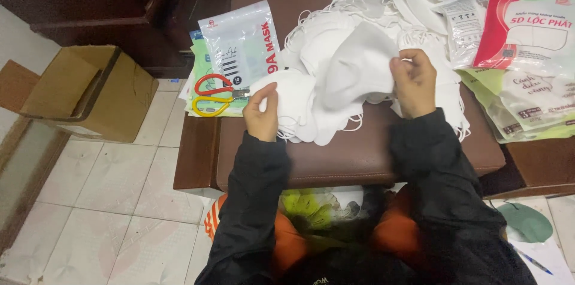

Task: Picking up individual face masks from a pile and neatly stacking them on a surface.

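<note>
1. The right hand [413, 81], right of centre in the frame, has its grip pinched on the edge of a white mask [359, 69], lifting it off the pile.
2. The left hand [262, 111], left of centre, grips another mask, the lower mask [293, 105], fingers closed on its edge.
3. Both masks lie at the front of a heap of white masks [359, 15] on the brown bench [353, 159].
4. Just left of the left hand lie scissors [212, 94] with red and yellow handles, on a flat pouch [239, 45].
5. More packets [527, 51] are stacked at the upper right.
6. A cardboard box [90, 90] sits on the floor at the left.
</note>
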